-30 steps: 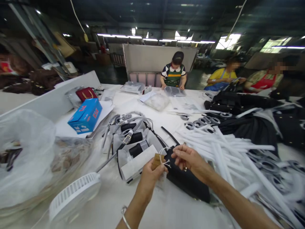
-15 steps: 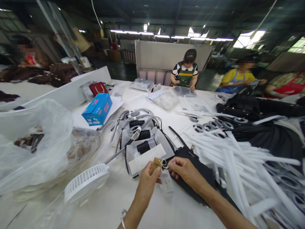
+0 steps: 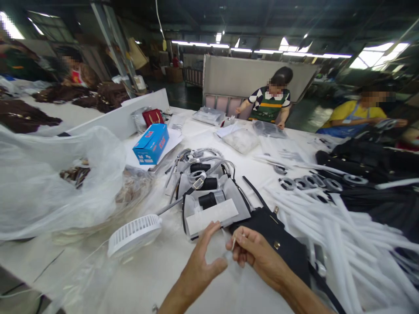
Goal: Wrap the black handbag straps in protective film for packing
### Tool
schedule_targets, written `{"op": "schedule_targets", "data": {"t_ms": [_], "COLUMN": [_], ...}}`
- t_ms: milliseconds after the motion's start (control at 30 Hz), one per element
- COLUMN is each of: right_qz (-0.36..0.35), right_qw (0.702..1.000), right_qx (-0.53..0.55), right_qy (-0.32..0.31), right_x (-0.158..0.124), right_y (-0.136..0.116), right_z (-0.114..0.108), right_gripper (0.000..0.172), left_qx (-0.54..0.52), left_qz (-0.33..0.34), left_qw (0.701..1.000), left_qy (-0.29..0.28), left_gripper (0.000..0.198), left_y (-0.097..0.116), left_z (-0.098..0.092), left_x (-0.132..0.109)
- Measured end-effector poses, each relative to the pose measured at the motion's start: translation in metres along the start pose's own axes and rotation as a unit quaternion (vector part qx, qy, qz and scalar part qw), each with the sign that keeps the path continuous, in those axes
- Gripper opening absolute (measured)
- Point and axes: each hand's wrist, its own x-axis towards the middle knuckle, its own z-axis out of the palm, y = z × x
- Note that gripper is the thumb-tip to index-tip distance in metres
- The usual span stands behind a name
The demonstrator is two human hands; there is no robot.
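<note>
Hands at the near side of a white table (image 3: 250, 294), as I see them beside the worker. The left hand (image 3: 205, 265) is open, its thumb spread well away from the fingers, with nothing in its grasp. The right hand (image 3: 257, 253) pinches what appears to be a white string (image 3: 233, 243) between thumb and fingertips, above the table and just beside the left hand. A little clear plastic between the hands is too blurred to identify. Beyond the right hand lies a black bag (image 3: 288, 246), partly hidden by that hand and forearm; its metal fittings show. Ahead of the left hand, a white card (image 3: 212, 216) leans across a row of grey-lined pieces containing black rolls, their lower parts obscured. A white fan (image 3: 135, 235) stands to the left, white foam strips (image 3: 342, 235) lie heaped to the right, and a translucent plastic sack (image 3: 101, 152) is cut off at the left edge.
</note>
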Motion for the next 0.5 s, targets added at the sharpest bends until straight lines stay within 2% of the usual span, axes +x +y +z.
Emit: {"op": "schedule_targets", "data": {"t_ms": [100,167,300,400,500], "right_qz": [0.000,0.005,0.030,0.061,0.119], "right_qw": [0.999,0.997,0.995,0.991,0.969], "right_qx": [-0.039,-0.071,-0.093,-0.117,-0.214], "right_qy": [-0.017,-0.014,0.006,0.020,-0.030], "right_x": [0.000,-0.001,-0.002,-0.001,0.003], "right_y": [0.007,0.010,0.013,0.019,0.032], "right_z": [0.007,0.007,0.000,-0.010,-0.026], "right_gripper": [0.045,0.048,0.052,0.053,0.055], "left_qx": [-0.067,-0.098,-0.089,0.011,0.118], "left_qz": [0.000,-0.004,-0.009,-0.030,-0.061], "left_qw": [0.996,0.991,0.990,0.995,0.990], "left_qy": [-0.064,-0.091,-0.106,-0.092,-0.057], "left_gripper": [0.062,0.044,0.025,0.015,0.019], "left_y": [0.021,0.020,-0.002,-0.023,-0.040], "left_z": [0.006,0.008,0.006,0.000,-0.008], "left_x": [0.005,0.004,-0.007,-0.018,-0.025]}}
